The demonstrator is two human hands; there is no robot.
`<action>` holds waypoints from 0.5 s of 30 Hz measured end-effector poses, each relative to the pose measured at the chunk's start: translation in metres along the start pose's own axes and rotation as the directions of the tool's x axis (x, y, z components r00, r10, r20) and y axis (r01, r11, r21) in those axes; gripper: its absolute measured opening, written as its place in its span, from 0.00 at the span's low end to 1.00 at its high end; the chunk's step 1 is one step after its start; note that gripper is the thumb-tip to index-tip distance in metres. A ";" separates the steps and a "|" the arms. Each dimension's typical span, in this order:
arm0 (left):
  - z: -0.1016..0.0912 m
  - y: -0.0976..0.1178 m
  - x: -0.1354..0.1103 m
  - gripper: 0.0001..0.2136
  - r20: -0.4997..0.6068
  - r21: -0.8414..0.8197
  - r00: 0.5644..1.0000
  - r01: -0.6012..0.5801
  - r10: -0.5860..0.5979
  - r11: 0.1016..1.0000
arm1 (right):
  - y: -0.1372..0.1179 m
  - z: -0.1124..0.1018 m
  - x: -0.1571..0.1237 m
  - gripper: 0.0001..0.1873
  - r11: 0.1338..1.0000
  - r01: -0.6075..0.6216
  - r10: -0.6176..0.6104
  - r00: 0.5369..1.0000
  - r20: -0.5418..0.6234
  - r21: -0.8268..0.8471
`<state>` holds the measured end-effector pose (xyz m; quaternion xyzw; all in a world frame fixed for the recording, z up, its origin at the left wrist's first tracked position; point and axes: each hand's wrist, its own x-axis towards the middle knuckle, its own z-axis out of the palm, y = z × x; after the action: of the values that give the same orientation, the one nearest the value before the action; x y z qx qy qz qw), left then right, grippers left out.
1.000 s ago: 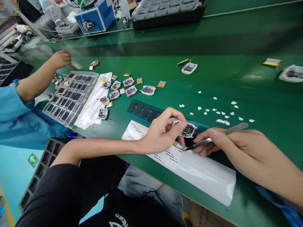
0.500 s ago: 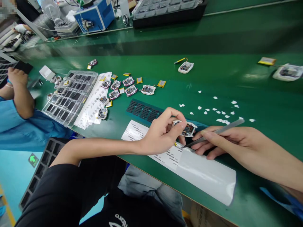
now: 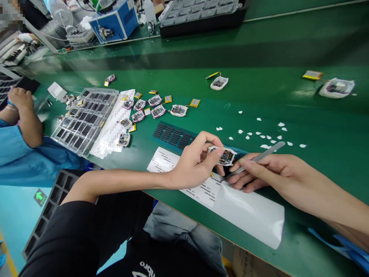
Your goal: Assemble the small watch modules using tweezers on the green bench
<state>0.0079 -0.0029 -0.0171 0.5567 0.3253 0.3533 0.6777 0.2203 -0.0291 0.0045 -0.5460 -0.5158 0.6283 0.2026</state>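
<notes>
Between thumb and fingers, my left hand (image 3: 198, 161) holds a white watch case (image 3: 227, 157) with its circuit board facing up. A bit of yellow battery (image 3: 211, 174) shows under that hand. My right hand (image 3: 256, 169) is closed on grey metal tweezers (image 3: 263, 154), tips pointing down and left just below the case. Beneath both hands lies a printed adhesive sheet (image 3: 198, 192), its right part covered by blank white backing (image 3: 253, 215). A dark sheet of black strips (image 3: 173, 136) lies beyond my left hand, partly hidden by it.
Several opened watch cases (image 3: 158, 111) with yellow batteries lie left of centre, beside a clear tray (image 3: 86, 119) of dark pieces. Small white scraps (image 3: 265, 146) are scattered beyond my right hand. Another person's arm (image 3: 27, 119) rests at far left. A blue box (image 3: 115, 21) stands behind.
The view has shifted slightly. My right hand and the tweezers have moved a little left, closer to the watch case. My left hand still holds the case.
</notes>
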 end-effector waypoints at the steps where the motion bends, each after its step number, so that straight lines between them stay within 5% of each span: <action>1: 0.000 0.000 0.000 0.23 -0.003 0.003 1.000 -0.001 0.001 1.000 | 0.000 -0.001 0.000 0.38 1.000 0.004 -0.004 1.000 -0.002 0.008; 8: 0.001 -0.003 0.001 0.23 -0.012 -0.027 1.000 -0.018 0.018 0.999 | -0.003 -0.011 -0.006 0.37 0.999 0.043 -0.043 0.998 -0.056 0.001; 11: 0.001 -0.005 0.001 0.19 -0.018 -0.032 1.000 -0.017 0.017 0.999 | -0.002 -0.014 -0.010 0.37 0.993 0.102 -0.110 0.976 -0.190 -0.051; 15: -0.002 0.001 0.001 0.11 0.021 -0.026 0.997 -0.072 0.072 0.997 | -0.002 -0.006 -0.018 0.31 0.963 0.252 -0.266 0.823 -0.501 -0.097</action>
<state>0.0062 -0.0011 -0.0164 0.5634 0.2930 0.3754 0.6751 0.2308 -0.0405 0.0158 -0.6202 -0.5211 0.4213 0.4079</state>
